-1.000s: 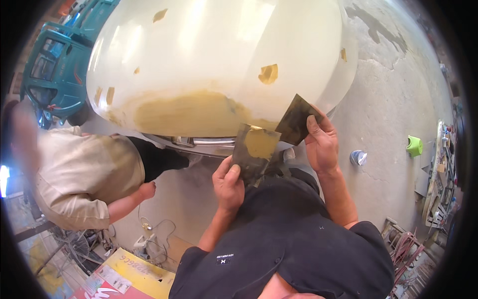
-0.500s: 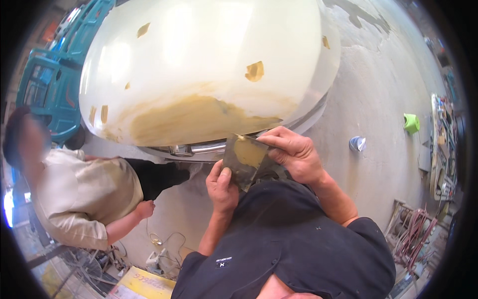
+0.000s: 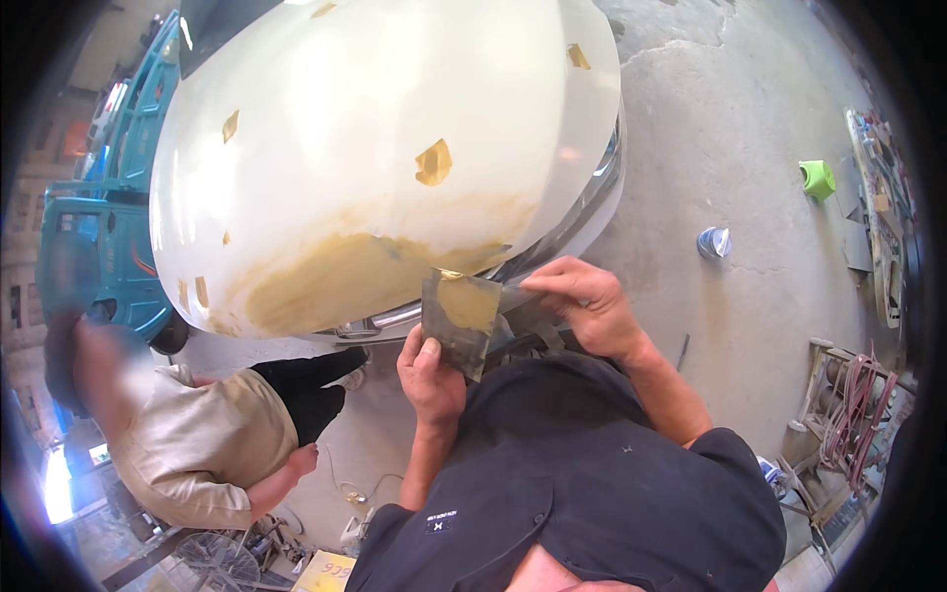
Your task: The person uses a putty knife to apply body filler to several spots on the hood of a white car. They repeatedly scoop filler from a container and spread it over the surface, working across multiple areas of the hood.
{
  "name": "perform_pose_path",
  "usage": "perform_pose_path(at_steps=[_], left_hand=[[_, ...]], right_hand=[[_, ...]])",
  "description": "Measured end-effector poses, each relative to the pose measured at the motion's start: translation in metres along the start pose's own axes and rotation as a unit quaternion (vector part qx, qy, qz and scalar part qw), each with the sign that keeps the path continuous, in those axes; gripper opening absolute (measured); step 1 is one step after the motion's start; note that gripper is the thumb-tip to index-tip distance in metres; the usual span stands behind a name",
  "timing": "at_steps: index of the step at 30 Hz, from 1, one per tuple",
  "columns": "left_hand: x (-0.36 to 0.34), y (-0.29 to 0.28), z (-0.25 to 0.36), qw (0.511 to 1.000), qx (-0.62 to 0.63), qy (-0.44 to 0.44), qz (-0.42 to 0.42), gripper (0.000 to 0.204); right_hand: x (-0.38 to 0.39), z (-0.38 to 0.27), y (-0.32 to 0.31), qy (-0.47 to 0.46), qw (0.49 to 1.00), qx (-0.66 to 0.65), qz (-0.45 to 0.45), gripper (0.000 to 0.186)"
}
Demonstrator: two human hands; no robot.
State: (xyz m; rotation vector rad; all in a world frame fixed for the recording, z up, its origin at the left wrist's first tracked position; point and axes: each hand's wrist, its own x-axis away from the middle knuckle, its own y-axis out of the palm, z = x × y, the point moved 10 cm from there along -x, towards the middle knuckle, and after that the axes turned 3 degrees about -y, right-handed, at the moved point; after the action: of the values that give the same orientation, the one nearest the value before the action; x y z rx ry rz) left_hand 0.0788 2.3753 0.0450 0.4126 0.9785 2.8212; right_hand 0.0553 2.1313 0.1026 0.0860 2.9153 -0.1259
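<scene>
My left hand (image 3: 434, 390) grips the lower left edge of a dark square putty board (image 3: 459, 345), thumb on top. Yellow body filler (image 3: 469, 304) is spread over the board's upper part, with a lump at its top edge. Just right of the board, my right hand (image 3: 597, 311) pinches a dark flat putty spreader (image 3: 525, 304), partly hidden by my fingers. Beyond both hands lies a white car hood (image 3: 326, 128). A broad smear of tan filler (image 3: 316, 281) covers its near edge, and several small tan patches, one a larger patch (image 3: 433, 163), dot the rest.
A person in a beige shirt (image 3: 202, 444) stands close on my left. Behind them is a teal vehicle cab (image 3: 104, 266). On the floor to the right are a blue-white can (image 3: 713, 243) and a green stool (image 3: 817, 180). Coiled hoses (image 3: 858, 405) hang on a rack.
The board and spreader have drawn slightly apart, with the spreader now right of the board. My view has shifted, so the hood sits further left and the other person appears lower.
</scene>
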Motion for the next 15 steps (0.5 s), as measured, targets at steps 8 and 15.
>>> perform_pose_path(at_steps=[8, 15], left_hand=[[-0.01, 0.021, -0.018, 1.0, -0.012, -0.015, 0.017, 0.036], [-0.018, 0.056, -0.024, 1.0, -0.011, -0.007, 0.015, 0.039]], right_hand=[[0.007, 0.089, -0.083, 0.144, 0.92, -0.308, 0.197, 0.024], [-0.001, 0.131, -0.115, 0.19, 0.834, -0.461, 0.235, 0.032]])
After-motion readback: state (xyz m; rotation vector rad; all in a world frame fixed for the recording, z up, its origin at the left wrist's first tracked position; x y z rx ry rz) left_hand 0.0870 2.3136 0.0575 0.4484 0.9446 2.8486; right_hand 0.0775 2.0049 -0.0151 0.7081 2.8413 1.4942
